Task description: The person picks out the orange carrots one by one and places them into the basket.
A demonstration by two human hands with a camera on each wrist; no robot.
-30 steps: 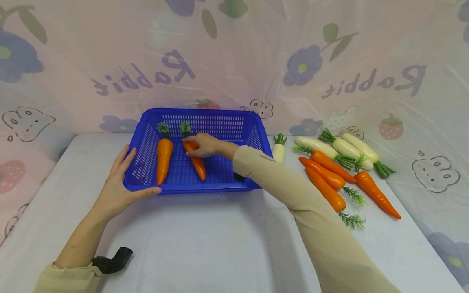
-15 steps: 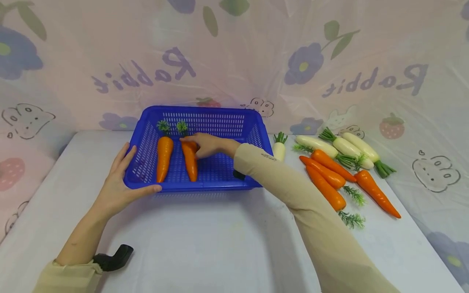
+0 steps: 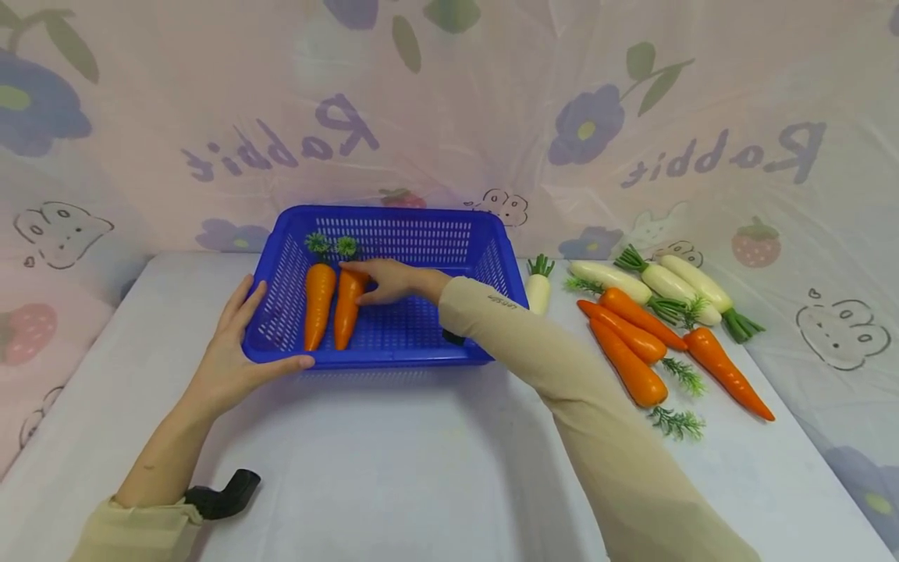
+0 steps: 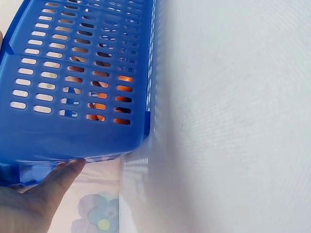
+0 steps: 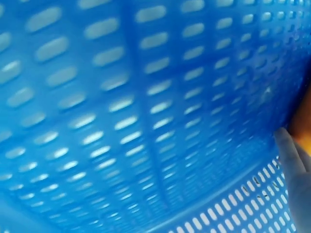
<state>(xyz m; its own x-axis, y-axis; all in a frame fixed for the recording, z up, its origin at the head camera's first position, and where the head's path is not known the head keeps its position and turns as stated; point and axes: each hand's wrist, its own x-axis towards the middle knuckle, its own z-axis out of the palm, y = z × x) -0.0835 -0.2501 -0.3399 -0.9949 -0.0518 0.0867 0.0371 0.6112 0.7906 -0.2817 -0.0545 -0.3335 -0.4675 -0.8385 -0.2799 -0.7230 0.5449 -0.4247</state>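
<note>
Two orange toy carrots lie side by side in a blue slotted plastic basket (image 3: 400, 357). My right hand (image 3: 385, 279) reaches in over the basket's right side and grips the thick upper end of the right carrot (image 3: 347, 312). The left carrot (image 3: 319, 308) is close beside it, and both tips point toward the front. At the basket's front left corner, my left hand (image 3: 228, 351) is spread with straight fingers against the left side, its thumb along the front rim. In the left wrist view, a fingertip (image 4: 75, 166) touches the basket's outer wall.
Right of the basket lies a group of orange carrots (image 3: 627, 359) with green tops, one carrot (image 3: 726, 371) set apart. White radishes (image 3: 674, 282) lie behind them, and a single radish (image 3: 538, 295) stands close to the basket's right side. A printed cloth (image 3: 449, 117) hangs behind the table.
My right hand has shifted left with the right carrot, whose tip has swung left until it lies close beside the other carrot. The left hand has stayed at the basket corner.
</note>
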